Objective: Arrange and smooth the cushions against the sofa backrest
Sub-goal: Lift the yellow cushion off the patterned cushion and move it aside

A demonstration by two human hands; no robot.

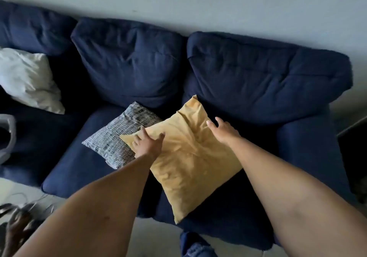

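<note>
**Yellow cushion about to get lifted off the seat**

Starting at the fingers: the left hand (148, 144) is curling its fingers (139, 137) over the near-left corner of the yellow cushion (190, 157), thumb on top, so it's gripping that edge right where it's overlapping the striped cushion (119, 137). The right hand (222, 130) is lying on the opposite side with its fingers spread and flat, palm pressing on the fabric rather than pinching it. I can't tell whether the fingertips are hooking under the far edge.

My guess is the two hands are bracketing the cushion on purpose: one side clamped, the other steadied, so it comes up square instead of flopping.

The yellow cushion itself is lying flat on the sofa seat (75, 169), turned diamond-wise, its near corner hanging just past the front edge of the seat and its far corner almost touching the backrest (258, 82) beyond the fingers. The striped one is tucked partly under it, to the left of the left hand.

Room-wise, there's plenty: the backrest past the right hand is bare, and so is the middle section beyond the left hand. A white cushion (29, 82) is leaning well off to the left, out of the way. The only snag might be dragging the striped cushion along when the yellow one is rising.
</note>
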